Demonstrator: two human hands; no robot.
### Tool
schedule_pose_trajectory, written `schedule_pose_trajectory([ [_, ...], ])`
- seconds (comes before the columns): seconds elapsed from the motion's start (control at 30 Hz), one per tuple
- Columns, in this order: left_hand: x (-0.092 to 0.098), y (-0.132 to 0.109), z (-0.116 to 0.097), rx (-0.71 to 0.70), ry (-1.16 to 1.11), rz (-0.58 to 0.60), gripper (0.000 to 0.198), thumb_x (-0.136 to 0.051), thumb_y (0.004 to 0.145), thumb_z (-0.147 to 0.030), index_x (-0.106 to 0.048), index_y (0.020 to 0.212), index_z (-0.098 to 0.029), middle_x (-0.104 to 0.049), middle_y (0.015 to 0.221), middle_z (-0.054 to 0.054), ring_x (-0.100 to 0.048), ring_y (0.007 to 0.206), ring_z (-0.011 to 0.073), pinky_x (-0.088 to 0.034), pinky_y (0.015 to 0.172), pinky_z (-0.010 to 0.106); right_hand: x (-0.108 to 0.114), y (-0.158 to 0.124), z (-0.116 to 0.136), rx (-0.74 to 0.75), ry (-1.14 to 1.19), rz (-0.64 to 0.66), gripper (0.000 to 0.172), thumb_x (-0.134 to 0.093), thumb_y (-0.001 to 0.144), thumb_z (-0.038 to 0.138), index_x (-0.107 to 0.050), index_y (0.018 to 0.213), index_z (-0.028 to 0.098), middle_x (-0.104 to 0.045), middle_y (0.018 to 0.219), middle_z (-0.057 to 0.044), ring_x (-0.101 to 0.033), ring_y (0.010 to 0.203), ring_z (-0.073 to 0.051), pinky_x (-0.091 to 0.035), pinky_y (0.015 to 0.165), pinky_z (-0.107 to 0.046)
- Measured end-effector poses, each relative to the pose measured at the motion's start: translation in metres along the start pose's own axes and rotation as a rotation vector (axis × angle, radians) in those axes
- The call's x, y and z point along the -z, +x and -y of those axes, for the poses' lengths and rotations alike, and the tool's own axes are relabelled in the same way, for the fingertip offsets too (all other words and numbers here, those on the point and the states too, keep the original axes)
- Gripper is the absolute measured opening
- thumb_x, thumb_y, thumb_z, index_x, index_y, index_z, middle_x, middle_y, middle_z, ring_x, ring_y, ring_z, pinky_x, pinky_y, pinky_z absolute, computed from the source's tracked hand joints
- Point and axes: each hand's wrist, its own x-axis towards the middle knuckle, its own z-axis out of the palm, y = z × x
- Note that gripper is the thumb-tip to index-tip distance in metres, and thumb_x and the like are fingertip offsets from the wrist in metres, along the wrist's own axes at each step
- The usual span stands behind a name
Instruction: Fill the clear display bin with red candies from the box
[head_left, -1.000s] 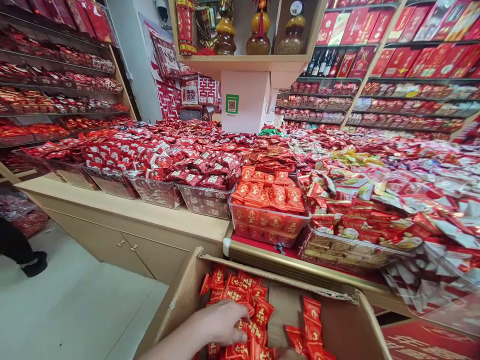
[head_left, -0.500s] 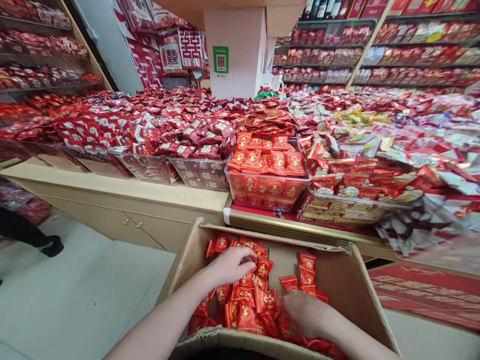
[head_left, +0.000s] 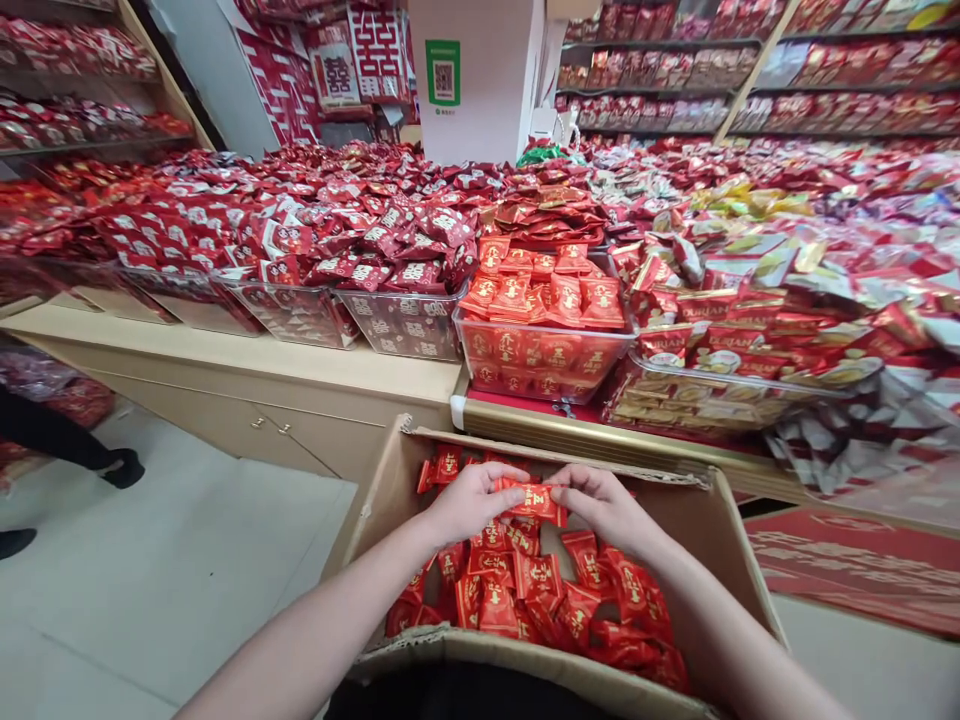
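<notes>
Over an open cardboard box (head_left: 739, 560), both hands meet around red wrapped candies with gold lettering. My left hand (head_left: 480, 498) is closed, thumb and fingers pinching the left end of the held candies (head_left: 534, 498). At their right end, my right hand (head_left: 604, 508) also pinches with its thumb and fingers. How many candies are between the hands I cannot make out. Beneath them, loose red candies (head_left: 495, 605) of the same kind lie scattered across the box bottom.
Beyond the box, a clear bin (head_left: 544, 360) of matching red candies stands on the counter (head_left: 360, 375). More bins of wrapped sweets line both sides. A red printed carton (head_left: 855, 570) sits low at right. Another person's leg (head_left: 52, 430) shows at far left.
My right hand has risen from the candies at the box's right and come over beside my left hand. Candies are now held between them. The view has tilted slightly downward.
</notes>
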Motion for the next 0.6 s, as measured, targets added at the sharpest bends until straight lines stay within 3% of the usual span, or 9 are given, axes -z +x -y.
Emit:
schedule_pose_trajectory([
  [0.17, -0.004, -0.001, -0.002, 0.002, -0.180, -0.069, 0.039, -0.067, 0.062, -0.035, -0.054, 0.091, -0.011, -0.065, 0.068, 0.004, -0.060, 0.057, 0.0129, -0.044, 0.051, 0.022, -0.012, -0.005, -0.004, -0.048, 0.360, -0.031, 0.024, -0.060, 0.069, 0.035, -0.056, 0.081, 0.016, -0.058, 0.070, 0.000, -0.051, 0.058, -0.010, -0.043, 0.056, -0.025],
  [0.33, -0.007, -0.003, -0.006, 0.002, -0.279, -0.117, 0.037, -0.070, 0.060, -0.031, -0.053, 0.086, -0.012, -0.063, 0.062, 0.002, -0.058, 0.052, 0.0107, -0.044, 0.050, 0.021, -0.017, -0.008, -0.004, 0.008, 0.337, -0.052, 0.024, -0.062, 0.067, 0.037, -0.050, 0.063, 0.017, -0.056, 0.051, 0.003, -0.051, 0.048, -0.010, -0.044, 0.051, -0.025],
  [0.4, -0.005, -0.005, -0.011, 0.049, -0.365, -0.057, 0.036, -0.069, 0.062, -0.031, -0.050, 0.086, -0.013, -0.064, 0.067, 0.003, -0.060, 0.056, 0.0124, -0.043, 0.050, 0.020, -0.017, -0.012, -0.002, 0.071, 0.325, -0.063, 0.021, -0.062, 0.068, 0.035, -0.051, 0.066, 0.018, -0.058, 0.056, 0.002, -0.054, 0.053, -0.011, -0.045, 0.055, -0.025],
  [0.43, -0.003, -0.007, -0.013, 0.088, -0.410, -0.009, 0.035, -0.068, 0.063, -0.031, -0.048, 0.087, -0.015, -0.064, 0.068, 0.003, -0.061, 0.056, 0.0123, -0.042, 0.050, 0.019, -0.016, -0.015, 0.000, 0.117, 0.324, -0.048, 0.021, -0.064, 0.066, 0.034, -0.053, 0.076, 0.019, -0.062, 0.068, 0.000, -0.057, 0.061, -0.013, -0.046, 0.059, -0.026],
  [0.53, 0.000, -0.012, -0.017, 0.229, -0.477, 0.154, 0.029, -0.063, 0.069, -0.033, -0.046, 0.087, -0.018, -0.063, 0.068, 0.001, -0.059, 0.051, 0.0090, -0.038, 0.047, 0.016, -0.014, -0.023, 0.008, 0.289, 0.221, 0.051, 0.063, -0.072, 0.059, 0.027, -0.042, 0.113, 0.032, -0.051, 0.115, -0.005, -0.054, 0.094, -0.018, -0.046, 0.073, -0.029],
  [0.57, 0.000, -0.014, -0.016, 0.276, -0.464, 0.209, 0.028, -0.060, 0.071, -0.036, -0.045, 0.087, -0.018, -0.063, 0.068, 0.001, -0.058, 0.049, 0.0088, -0.037, 0.045, 0.016, -0.013, -0.024, 0.011, 0.340, 0.131, 0.080, 0.063, -0.071, 0.060, 0.025, -0.041, 0.115, 0.034, -0.048, 0.118, -0.005, -0.052, 0.097, -0.018, -0.045, 0.075, -0.028],
  [0.6, -0.001, -0.015, -0.015, 0.303, -0.433, 0.246, 0.028, -0.056, 0.073, -0.040, -0.046, 0.088, -0.018, -0.063, 0.068, 0.002, -0.058, 0.048, 0.0091, -0.036, 0.045, 0.016, -0.012, -0.025, 0.014, 0.380, 0.026, 0.090, 0.052, -0.068, 0.064, 0.025, -0.047, 0.110, 0.032, -0.050, 0.114, -0.005, -0.052, 0.096, -0.018, -0.045, 0.074, -0.027],
])
